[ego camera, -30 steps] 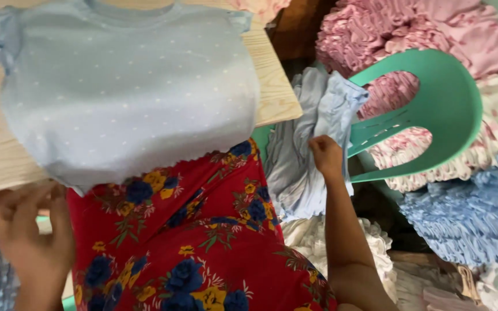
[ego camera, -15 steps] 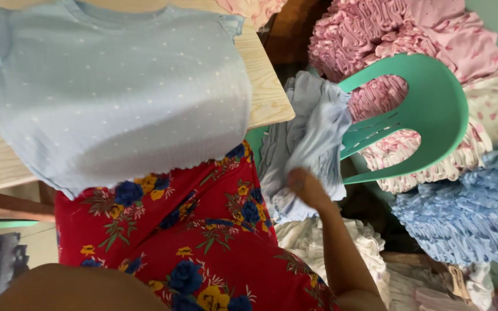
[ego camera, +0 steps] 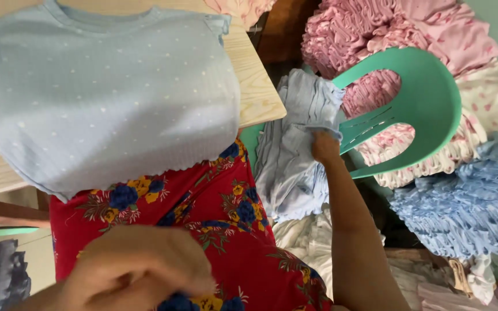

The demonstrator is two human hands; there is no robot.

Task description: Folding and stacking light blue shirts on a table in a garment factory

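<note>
Fingers of right hand (ego camera: 325,147) pinching blue garment (ego camera: 295,150) — w/ green chair (ego camera: 427,103) beside

A light wooden table (ego camera: 260,86) bears a pale blue dotted top (ego camera: 105,98)

The top (ego camera: 105,98) spread on the pale wood-grain board (ego camera: 257,86) is light blue with small white dots, and the garment (ego camera: 295,155) gripped by the right hand (ego camera: 325,147) is a plain, paler blue-grey. The skirt (ego camera: 214,230) over the person's lap is bright red, printed with dark blue flowers, yellow blossoms and green leaves, while the plastic chair (ego camera: 427,98) is mint green. Piled about the chair are ruffled clothes in pink (ego camera: 370,29), cream with pink flecks (ego camera: 491,98), sky blue (ego camera: 462,207) and white (ego camera: 301,242).
</note>
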